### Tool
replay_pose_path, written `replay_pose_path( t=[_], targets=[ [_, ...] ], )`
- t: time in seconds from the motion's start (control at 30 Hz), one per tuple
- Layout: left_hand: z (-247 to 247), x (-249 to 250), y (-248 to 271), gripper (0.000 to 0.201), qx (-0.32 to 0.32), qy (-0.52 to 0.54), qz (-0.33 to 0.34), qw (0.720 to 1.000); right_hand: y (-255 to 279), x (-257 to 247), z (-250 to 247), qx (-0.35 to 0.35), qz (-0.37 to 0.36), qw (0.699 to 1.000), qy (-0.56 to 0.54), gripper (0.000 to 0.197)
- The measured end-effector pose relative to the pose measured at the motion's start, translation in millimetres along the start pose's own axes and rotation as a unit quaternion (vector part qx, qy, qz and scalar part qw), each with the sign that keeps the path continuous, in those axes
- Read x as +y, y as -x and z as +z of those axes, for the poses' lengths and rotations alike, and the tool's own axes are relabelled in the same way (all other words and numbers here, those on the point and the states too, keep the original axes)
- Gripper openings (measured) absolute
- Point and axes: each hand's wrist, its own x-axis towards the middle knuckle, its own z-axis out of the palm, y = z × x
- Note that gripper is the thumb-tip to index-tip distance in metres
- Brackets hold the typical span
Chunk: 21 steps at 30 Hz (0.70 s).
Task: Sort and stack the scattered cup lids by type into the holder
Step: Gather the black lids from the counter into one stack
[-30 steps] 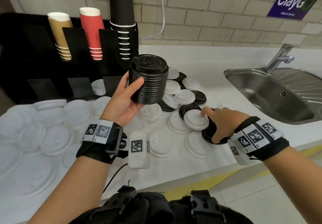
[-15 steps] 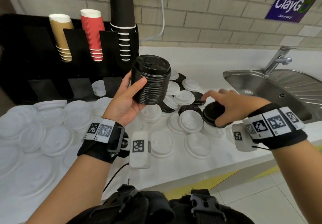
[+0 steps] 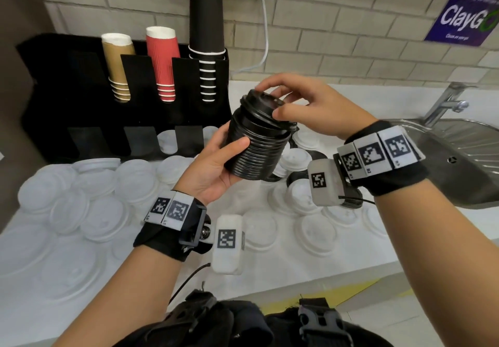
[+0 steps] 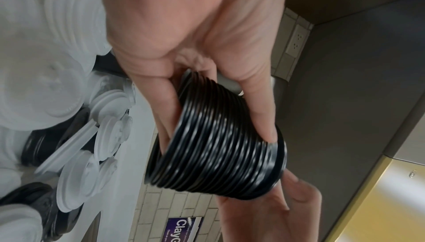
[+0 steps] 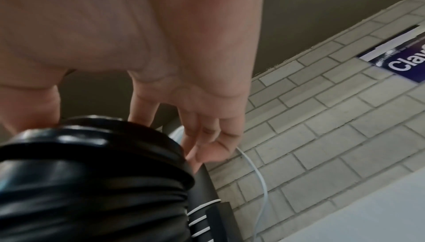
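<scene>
Right hand (image 3: 305,106) now atop ribbed black lid stack (image 3: 256,144)

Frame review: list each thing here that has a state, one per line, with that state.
stack of black lids: held off the counter, tilted.
top black lid: askew, not seated flat.
left hand: grips the stack's side.
right hand: fingers pinch the top lid's rim.
white lids: scattered, unsorted on the counter.
cup holder: three cup stacks in the upper slots.
faucet: no water visible.

Pale brick-tile wall (image 3: 337,31), purple sign (image 3: 464,17), steel sink (image 3: 464,163), white counter (image 3: 297,273).
</scene>
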Motion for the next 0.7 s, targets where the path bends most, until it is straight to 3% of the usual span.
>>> replay_pose_path(
  t=[0.27, 0.4, 0.47, 0.57, 0.63, 0.7],
  targets=[
    [-2.0, 3.7, 2.8, 0.051, -0.008, -0.003, 0.008, 1.000, -7.2, -0.1, 10.3, -0.030, -0.011, 0.999, 0.017, 0.041],
    [-1.5, 3.8, 3.0, 0.067, 0.007, -0.001, 0.010, 1.000, -7.4, -0.9, 12.2, -0.027, -0.024, 0.999, 0.037, 0.043],
    [-3.3, 5.3, 3.3, 0.068, 0.012, -0.004, 0.015, 1.000, -5.2, 1.3, 10.7, 0.004, -0.014, 1.000, 0.018, 0.044],
    [-12.8, 12.0, 4.1, 0.057, 0.031, 0.000, 0.029, 0.999, 2.2, 15.0, 8.2, 0.100, 0.042, 0.994, -0.015, 0.030],
    [-21.0, 22.0, 5.6, 0.051, 0.046, 0.003, 0.045, 0.998, 9.5, 32.7, 11.9, 0.049, 0.103, 0.989, 0.095, 0.027],
    [-27.4, 33.0, 8.1, 0.052, 0.057, -0.005, 0.065, 0.996, 20.9, 53.6, 24.5, -0.112, 0.192, 0.942, 0.250, 0.043]
  ],
)
